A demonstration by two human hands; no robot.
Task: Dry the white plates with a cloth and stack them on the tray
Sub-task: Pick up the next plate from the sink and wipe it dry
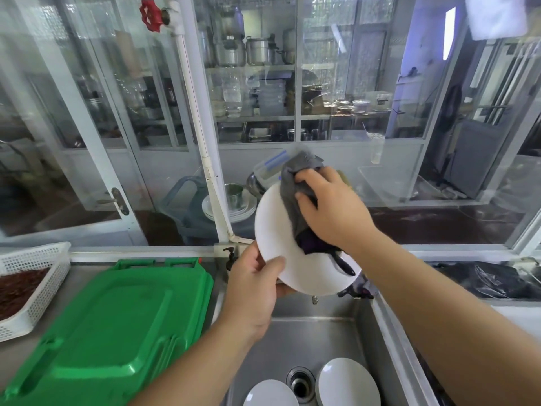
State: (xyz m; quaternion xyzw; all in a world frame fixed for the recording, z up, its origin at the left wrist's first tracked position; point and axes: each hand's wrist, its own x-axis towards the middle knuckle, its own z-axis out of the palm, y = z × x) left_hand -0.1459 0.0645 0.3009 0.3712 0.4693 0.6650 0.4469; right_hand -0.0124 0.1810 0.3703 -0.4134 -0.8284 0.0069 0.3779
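White plate (278, 227) is held tilted in mid-frame above the sink (322, 341), face toward the camera. Left hand (251, 288) has its grip pinched on the lower-left rim, thumb on the face, fingers behind. Right hand (333, 209) presses a grey cloth (295, 197) against the upper right of the plate, its grip curled round the bunched fabric; a dark tail of cloth hangs over the lower rim.

Progress — judged early. This plate is being wiped and is not yet put down. Two more white plates wait in the sink at the bottom of the frame: one left of the drain (269, 395), one right of it (348, 382), which appears to sit on top of at least one other. No dried plate is visible on the green trays (117, 326), a nested stack lying upside down on the steel desk (17, 356) at lower left — so stacking looks not yet begun, and a tray would likely need turning over first.

Containers:
- Sink: the waiting plates and the drain (301, 383).
- White perforated basket (38, 259), left edge: filled with something reddish-brown, cannot tell what.
- Grey tub (187, 206) behind the glass, mid-frame: stacked white dishes and a metal cup.
- Clear lidded box (269, 168) behind the cloth: contents unclear.
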